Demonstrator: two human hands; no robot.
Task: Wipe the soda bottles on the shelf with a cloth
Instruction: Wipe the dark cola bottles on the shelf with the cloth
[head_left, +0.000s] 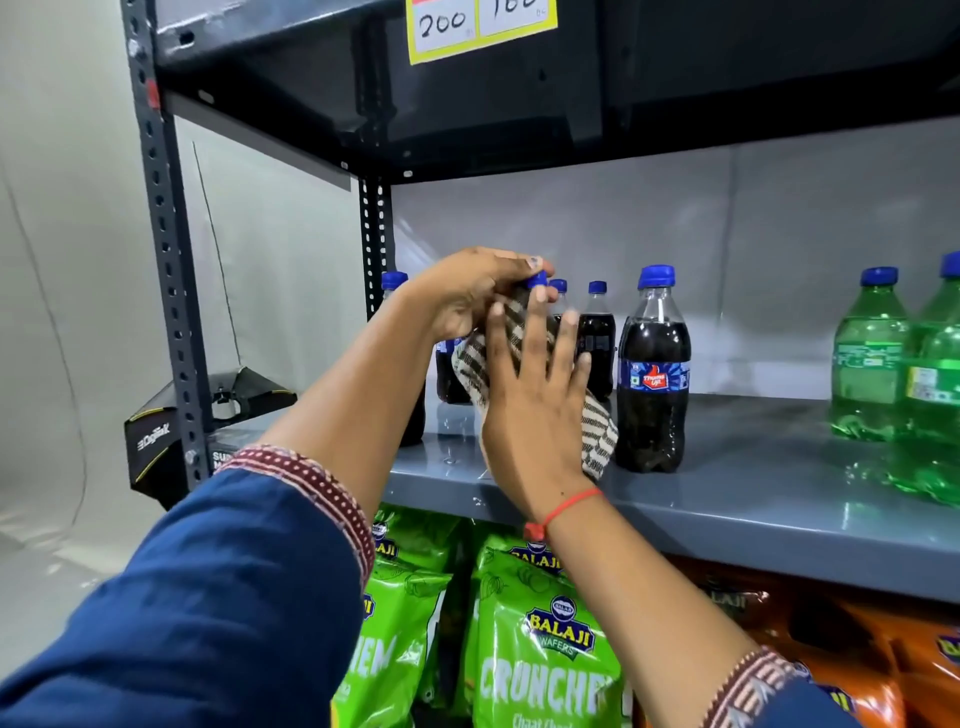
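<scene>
Several dark cola bottles with blue caps stand on the grey shelf (727, 488). My left hand (467, 291) grips the neck of one cola bottle, whose blue cap (536, 280) shows by my thumb. My right hand (535, 395) presses a striped black-and-white cloth (597, 436) flat against that bottle's body, which is mostly hidden by cloth and fingers. Another cola bottle (653, 374) stands just right of the cloth. Two more bottles (597, 343) stand behind, and one more (395, 283) at the far left behind my left arm.
Green soda bottles (878, 358) stand at the right end of the shelf. An upper shelf with a yellow price tag (480, 26) hangs overhead. Green (545, 649) and orange snack bags (857, 649) fill the shelf below. A perforated metal upright (166, 260) stands at left.
</scene>
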